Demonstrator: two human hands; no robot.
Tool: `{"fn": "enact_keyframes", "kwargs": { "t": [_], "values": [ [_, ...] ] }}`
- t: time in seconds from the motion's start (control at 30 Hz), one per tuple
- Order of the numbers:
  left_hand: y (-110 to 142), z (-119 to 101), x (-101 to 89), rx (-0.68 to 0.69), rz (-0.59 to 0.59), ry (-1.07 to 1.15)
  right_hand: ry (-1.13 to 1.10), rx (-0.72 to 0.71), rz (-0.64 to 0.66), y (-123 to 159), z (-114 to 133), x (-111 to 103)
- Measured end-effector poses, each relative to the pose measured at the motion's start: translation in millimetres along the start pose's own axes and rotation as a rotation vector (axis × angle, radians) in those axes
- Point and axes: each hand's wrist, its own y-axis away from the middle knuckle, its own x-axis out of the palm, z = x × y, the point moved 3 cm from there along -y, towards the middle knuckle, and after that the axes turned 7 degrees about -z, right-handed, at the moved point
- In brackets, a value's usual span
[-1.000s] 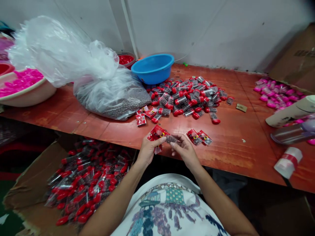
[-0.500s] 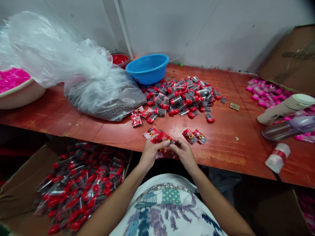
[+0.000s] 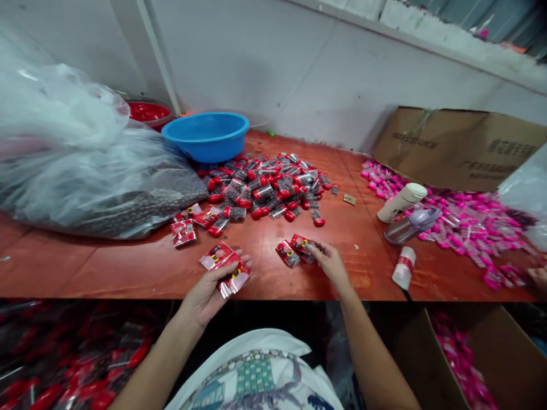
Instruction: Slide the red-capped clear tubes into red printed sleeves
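Observation:
My left hand (image 3: 209,293) is closed on several flat red printed packets (image 3: 231,273), thumb across the top and fingertips showing beyond them, above the table's front edge. My right hand (image 3: 327,259) reaches over the table, its thumb and fingers pinching the right end of a red packet with dark contents (image 3: 300,243). Touching it on the left lies a similar red packet (image 3: 287,253). More red packets (image 3: 183,232) lie near the plastic bag. Behind them is a heap of small clear containers with red caps (image 3: 273,185), filled with something dark.
A clear bag of dark beads (image 3: 128,199) and a blue basin (image 3: 205,136) stand at the left. On the right are a pale bottle (image 3: 401,202), a purple-lidded cup (image 3: 410,225), a white roll (image 3: 404,267), pink-capped containers (image 3: 465,222) and a carton (image 3: 453,148). Another person's hand (image 3: 538,277) shows at the right edge.
My hands have parted: the left keeps red packets, while the right has moved over to the packets on the table. The view has swung right, bringing the carton and pink pile further in.

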Motion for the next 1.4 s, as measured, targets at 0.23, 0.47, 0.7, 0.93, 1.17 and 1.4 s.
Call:
{"fn": "enact_keyframes", "kwargs": {
  "t": [0.23, 0.47, 0.7, 0.93, 1.17, 1.4],
  "values": [
    [-4.0, 6.1, -0.9, 0.033, -0.097, 0.021, 0.387, -0.146, -0.093, -65.3, -12.5, -29.1],
    [-1.3, 6.1, -4.2, 0.015, -0.102, 0.052, 0.873, -0.57, 0.275, -95.7, -11.0, -23.5],
    [0.0, 6.0, -11.4, 0.054, -0.053, -0.005, 1.01, -0.621, 0.175, -68.4, -24.2, -36.3],
    [2.2, 7.4, -19.6, 0.204, -0.04, -0.055, 0.27, -0.068, -0.384, -38.9, -19.9, -52.1],
    [-1.8, 6.9, -17.4, 0.236, -0.104, 0.008, -0.587, 0.297, 0.026, 17.0, 54.3, 8.8],
    [1.3, 14.4, -5.5, 0.265, -0.087, 0.043, -0.555, 0.253, 0.401, 74.4, 93.2, 109.5]
  ]
}}
